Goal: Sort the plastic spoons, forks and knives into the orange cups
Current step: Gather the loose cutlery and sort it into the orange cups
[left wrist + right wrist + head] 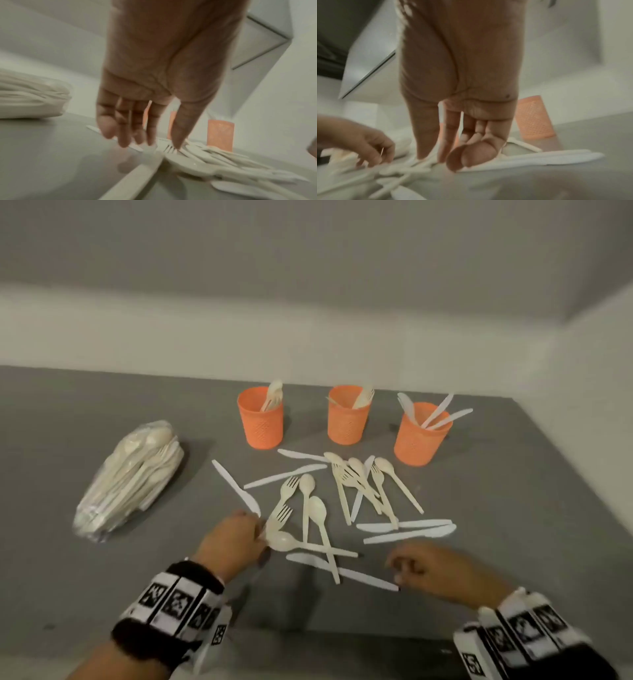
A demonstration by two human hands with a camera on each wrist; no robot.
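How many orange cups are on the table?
3, in a row behind the loose cutlery: left cup, middle cup, right cup holding knives.

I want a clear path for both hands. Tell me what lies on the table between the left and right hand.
In the head view, between the left hand and the right hand lie a white knife, a spoon and another spoon's handle crossing them.

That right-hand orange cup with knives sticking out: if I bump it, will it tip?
The orange cup is probably light and tall for its base, so a nudge may slide or tip it. Three knives lean far over the rim, likely pulling it rightward.
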